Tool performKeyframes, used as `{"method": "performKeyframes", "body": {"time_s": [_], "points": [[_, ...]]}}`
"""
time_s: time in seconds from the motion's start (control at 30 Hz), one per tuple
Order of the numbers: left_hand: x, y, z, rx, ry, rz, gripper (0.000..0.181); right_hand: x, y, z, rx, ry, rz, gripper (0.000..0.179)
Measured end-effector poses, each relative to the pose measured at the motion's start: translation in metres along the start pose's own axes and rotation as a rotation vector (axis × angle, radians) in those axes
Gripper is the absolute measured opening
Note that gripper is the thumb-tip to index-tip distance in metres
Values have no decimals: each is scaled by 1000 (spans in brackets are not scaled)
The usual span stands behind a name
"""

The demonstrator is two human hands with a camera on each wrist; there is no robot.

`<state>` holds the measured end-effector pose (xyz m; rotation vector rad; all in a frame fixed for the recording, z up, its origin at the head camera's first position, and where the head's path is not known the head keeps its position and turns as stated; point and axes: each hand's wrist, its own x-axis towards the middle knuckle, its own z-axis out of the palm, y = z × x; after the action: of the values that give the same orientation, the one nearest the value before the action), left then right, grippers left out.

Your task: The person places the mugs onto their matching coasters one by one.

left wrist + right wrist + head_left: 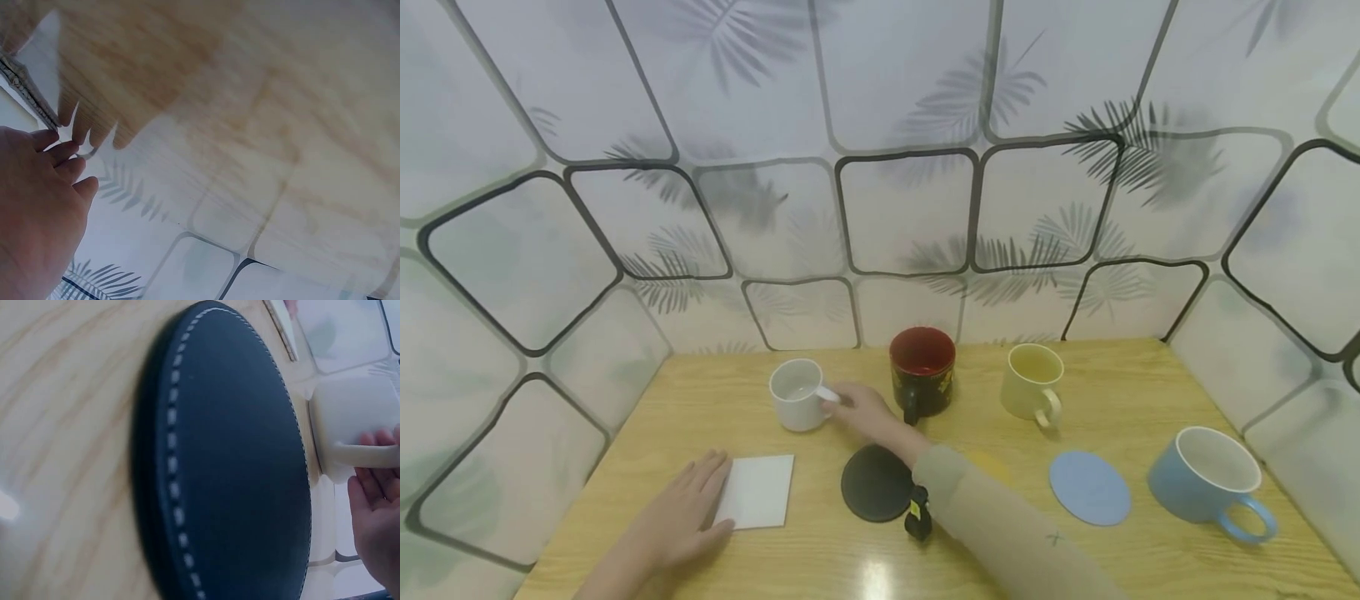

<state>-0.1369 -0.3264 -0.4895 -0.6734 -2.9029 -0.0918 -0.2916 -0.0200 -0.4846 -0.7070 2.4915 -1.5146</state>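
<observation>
In the head view a white mug [799, 413] stands upright at the back left of the table. My right hand [867, 414] grips its handle [830, 395]; the right wrist view has the fingers [375, 481] about that handle. Flat on the table, my left hand [685, 510] lies with straight fingers at the left edge of a white square coaster [757, 492], its thumb touching the lower corner. A round black coaster [876, 483] with white edge stitching sits below the right forearm. The left wrist view catches the left hand's extended fingers [69, 159].
Right of the white mug stand a black mug with a red inside [922, 375], a cream-yellow mug [1032, 383] and a blue mug [1204, 477]. A round blue coaster [1090, 488] lies near the blue mug. The right sleeve partly covers a yellow coaster [991, 467]. Patterned walls [910, 217] enclose the table.
</observation>
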Motion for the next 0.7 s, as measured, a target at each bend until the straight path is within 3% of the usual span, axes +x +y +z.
{"method": "performKeyframes", "body": {"time_s": [0.37,0.5,0.7], "points": [[0,-1,1,4,16,14,83,-1,0,-6,94,-64,-10,21],[-1,-1,1,16,16,24,83,-1,0,-5,117,-67,40,18],[-1,1,-1,-12,-25,-22,83,-4,-5,-6,174,-93,127,19]]}}
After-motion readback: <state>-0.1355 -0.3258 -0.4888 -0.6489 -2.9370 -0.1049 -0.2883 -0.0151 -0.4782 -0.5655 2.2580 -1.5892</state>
